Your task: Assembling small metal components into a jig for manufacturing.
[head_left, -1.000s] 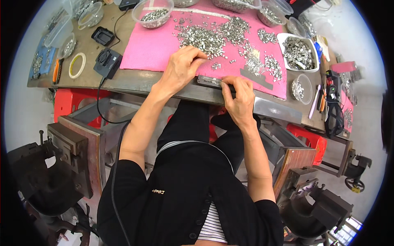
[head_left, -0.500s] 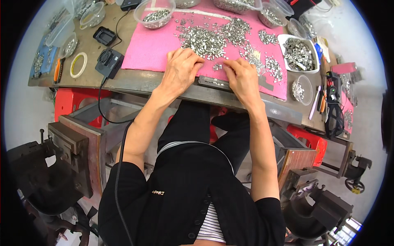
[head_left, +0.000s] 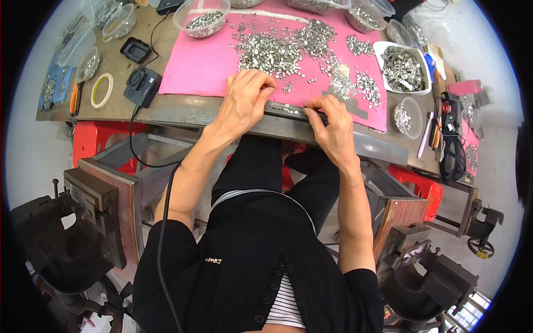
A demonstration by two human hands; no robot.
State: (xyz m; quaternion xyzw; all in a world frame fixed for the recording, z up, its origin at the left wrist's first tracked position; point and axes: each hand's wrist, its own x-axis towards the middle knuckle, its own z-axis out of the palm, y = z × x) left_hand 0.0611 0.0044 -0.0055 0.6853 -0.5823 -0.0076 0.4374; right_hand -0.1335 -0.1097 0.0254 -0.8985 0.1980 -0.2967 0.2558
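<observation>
Both hands now pinch the dark metal strip (head_left: 288,110) at the counter (head_left: 183,108) edge: left hand (head_left: 244,100) has come down from the pink mat (head_left: 205,61), right hand (head_left: 330,125) grips its end.

Left hand (head_left: 244,102) covers one end of the dark strip (head_left: 288,111), right hand (head_left: 332,129) the other; the metal bits (head_left: 277,53) are too small to identify.

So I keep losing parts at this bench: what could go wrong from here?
The bar that both hands work on, left hand and right hand, lies at the table edge, so it might slip off. Loose metal parts on the pink mat beside the hands could get swept off.
</observation>
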